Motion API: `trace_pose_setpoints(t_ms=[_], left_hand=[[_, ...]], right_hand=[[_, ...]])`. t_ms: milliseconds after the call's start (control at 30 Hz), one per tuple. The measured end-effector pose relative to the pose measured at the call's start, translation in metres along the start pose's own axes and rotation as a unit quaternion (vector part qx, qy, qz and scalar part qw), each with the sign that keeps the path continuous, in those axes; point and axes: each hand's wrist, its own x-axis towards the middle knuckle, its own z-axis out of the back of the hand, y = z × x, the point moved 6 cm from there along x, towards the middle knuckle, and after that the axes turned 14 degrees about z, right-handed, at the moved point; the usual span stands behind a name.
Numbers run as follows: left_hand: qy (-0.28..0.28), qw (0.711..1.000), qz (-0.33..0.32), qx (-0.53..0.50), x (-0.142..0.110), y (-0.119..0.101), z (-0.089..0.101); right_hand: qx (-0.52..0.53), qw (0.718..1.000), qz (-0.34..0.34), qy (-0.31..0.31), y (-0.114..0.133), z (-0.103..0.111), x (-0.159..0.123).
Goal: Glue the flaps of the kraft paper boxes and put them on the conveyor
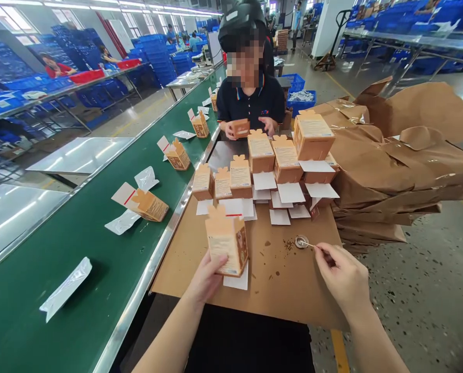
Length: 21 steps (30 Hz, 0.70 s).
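My left hand [207, 280] is closed around a tan cardboard box [224, 246], held upright over the near part of the table, with its scalloped top flap raised and a white flap hanging below. My right hand [344, 274] pinches a thin stick like a cotton swab [310, 245]. The stick's far tip reaches into a small round clear dish [302, 241], beside which dark specks lie scattered. Beyond the held box stand several similar boxes [240, 176], some stacked, with white flaps sticking out toward me.
A green conveyor belt [80, 217] runs along the left, carrying open boxes [153, 204] and silvery pouches [66, 290]. Across the table a person [250, 98] holds a brown box [240, 128]. Large brown paper sacks [394, 171] are piled at the right. Brown cardboard [262, 290] covers the tabletop.
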Motion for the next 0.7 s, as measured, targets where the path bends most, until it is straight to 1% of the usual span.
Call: trace_pose_setpoints(t_ms=[33, 100, 200, 300, 367, 433, 500, 567, 633, 700], left_hand=[[0.009, 1.0, 0.01, 0.006, 0.001, 0.006, -0.002], [0.011, 1.0, 0.016, 0.018, 0.001, 0.008, 0.001], [0.014, 0.999, 0.009, 0.049, 0.002, -0.001, 0.006], [0.022, 0.996, -0.015, 0.089, 0.006, -0.012, 0.004], [0.021, 0.995, -0.027, 0.096, 0.01, -0.017, 0.001], [0.024, 0.995, -0.023, 0.093, 0.015, -0.018, -0.001], [0.026, 0.995, -0.021, 0.091, 0.018, -0.018, -0.003], [0.025, 0.995, -0.024, 0.096, 0.02, -0.019, -0.002], [0.021, 0.994, -0.03, 0.103, 0.021, -0.019, -0.001], [0.018, 0.994, -0.032, 0.105, 0.021, -0.019, 0.0]], right_hand=[[-0.003, 1.0, 0.0, 0.011, -0.003, -0.003, 0.0], [-0.007, 1.0, 0.007, 0.025, -0.005, -0.006, 0.0], [-0.002, 1.0, 0.029, 0.001, -0.001, 0.001, 0.002], [0.017, 0.999, 0.025, -0.041, 0.013, 0.011, 0.0], [0.058, 0.997, 0.007, -0.05, 0.029, 0.01, -0.005], [0.125, 0.992, -0.009, -0.032, 0.052, -0.002, -0.012], [0.194, 0.981, -0.012, 0.011, 0.078, -0.022, -0.021], [0.232, 0.971, -0.007, 0.053, 0.1, -0.045, -0.029], [0.247, 0.966, 0.002, 0.075, 0.115, -0.065, -0.034], [0.252, 0.964, 0.011, 0.084, 0.121, -0.081, -0.036]])
